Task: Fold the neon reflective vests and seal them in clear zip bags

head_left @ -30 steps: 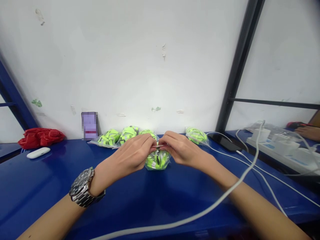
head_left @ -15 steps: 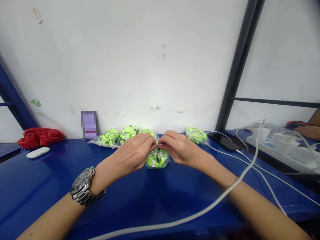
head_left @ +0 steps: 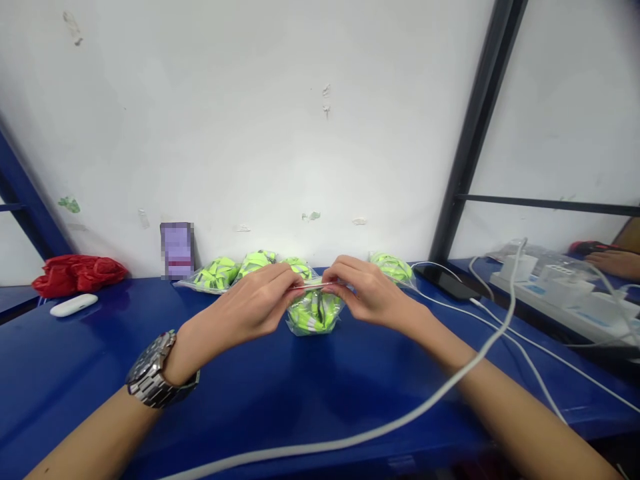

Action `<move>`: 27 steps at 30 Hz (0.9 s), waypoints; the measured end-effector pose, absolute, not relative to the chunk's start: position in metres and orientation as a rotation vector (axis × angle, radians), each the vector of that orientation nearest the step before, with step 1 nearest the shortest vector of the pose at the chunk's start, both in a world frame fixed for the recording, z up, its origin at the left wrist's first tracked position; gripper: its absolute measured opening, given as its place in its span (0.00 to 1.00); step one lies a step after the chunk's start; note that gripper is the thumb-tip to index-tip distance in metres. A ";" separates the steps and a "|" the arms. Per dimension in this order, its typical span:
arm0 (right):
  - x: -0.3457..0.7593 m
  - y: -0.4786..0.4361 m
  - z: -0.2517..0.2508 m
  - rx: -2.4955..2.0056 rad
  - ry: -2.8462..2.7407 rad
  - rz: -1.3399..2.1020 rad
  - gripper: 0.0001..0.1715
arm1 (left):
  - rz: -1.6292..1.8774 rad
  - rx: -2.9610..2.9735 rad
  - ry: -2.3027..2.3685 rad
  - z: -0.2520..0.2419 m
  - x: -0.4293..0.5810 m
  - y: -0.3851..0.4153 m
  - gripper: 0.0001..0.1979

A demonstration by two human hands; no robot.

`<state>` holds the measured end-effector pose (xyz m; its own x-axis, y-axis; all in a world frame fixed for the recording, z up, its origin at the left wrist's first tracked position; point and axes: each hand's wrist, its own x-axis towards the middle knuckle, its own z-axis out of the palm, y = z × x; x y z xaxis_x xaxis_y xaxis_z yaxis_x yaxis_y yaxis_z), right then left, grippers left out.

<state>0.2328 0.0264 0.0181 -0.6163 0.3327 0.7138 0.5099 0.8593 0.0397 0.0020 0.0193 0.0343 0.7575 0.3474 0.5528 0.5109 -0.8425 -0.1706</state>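
Observation:
A clear plastic zip bag (head_left: 314, 315) packed with neon-yellow and grey strips hangs just over the blue table, between my hands. My left hand (head_left: 260, 297) pinches the left part of its top edge; a metal-band watch (head_left: 159, 373) is on that wrist. The right part of the same edge is pinched by my right hand (head_left: 367, 291). Between the two pinches the edge runs straight and flat. Behind my hands, several similar filled bags (head_left: 217, 273) lie along the wall, partly covered by my left hand. Another filled bag (head_left: 391, 267) rests behind my right hand.
On the left of the blue table (head_left: 240, 413) are a red plastic bag (head_left: 80, 275), a white case (head_left: 74, 305) and a propped phone (head_left: 177, 250). A dark phone (head_left: 447, 283) and a power strip (head_left: 560, 293) sit right. A white cable (head_left: 400, 423) crosses the foreground. Another person's hand (head_left: 615, 264) shows far right.
My hands have moved apart along the bag's top edge, from nearly touching to a visible gap. The edge between them now shows stretched straight.

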 end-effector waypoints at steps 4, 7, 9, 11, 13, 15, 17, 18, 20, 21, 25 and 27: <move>0.235 0.026 0.019 -0.613 -2.287 -0.308 0.09 | -0.747 -2.631 -0.655 0.033 0.003 0.019 0.07; 0.234 0.024 0.020 -0.611 -2.295 -0.296 0.09 | -0.757 -2.625 -0.625 0.034 0.006 0.018 0.08; 0.233 0.023 0.021 -0.599 -2.306 -0.285 0.09 | -0.749 -2.622 -0.617 0.034 0.007 0.017 0.08; 0.232 0.023 0.021 -0.584 -2.316 -0.283 0.09 | -0.743 -2.617 -0.615 0.033 0.007 0.017 0.08; 0.231 0.023 0.021 -0.571 -2.322 -0.299 0.09 | -0.751 -2.614 -0.609 0.033 0.006 0.018 0.08; 0.230 0.024 0.020 -0.563 -2.328 -0.327 0.10 | -0.756 -2.616 -0.609 0.032 0.005 0.018 0.07; 0.229 0.024 0.020 -0.553 -2.334 -0.355 0.11 | -0.754 -2.618 -0.612 0.032 0.005 0.019 0.07; 0.229 0.024 0.019 -0.551 -2.335 -0.364 0.11 | -0.753 -2.619 -0.615 0.032 0.005 0.019 0.07; 0.228 0.025 0.019 -0.549 -2.333 -0.371 0.12 | -0.757 -2.620 -0.616 0.032 0.005 0.018 0.07; 0.228 0.025 0.018 -0.549 -2.328 -0.376 0.12 | -0.761 -2.621 -0.617 0.031 0.005 0.018 0.07; 0.227 0.024 0.017 -0.565 -2.310 -0.460 0.10 | -0.781 -2.635 -0.623 0.031 0.006 0.018 0.07; 0.225 0.023 0.017 -0.587 -2.306 -0.535 0.11 | -0.791 -2.642 -0.625 0.030 0.005 0.018 0.07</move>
<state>0.2255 0.0235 0.0174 -0.6607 0.2595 0.7044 0.5430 0.8131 0.2097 0.0054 0.0184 0.0305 0.7522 0.3163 0.5780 0.4890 -0.8559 -0.1680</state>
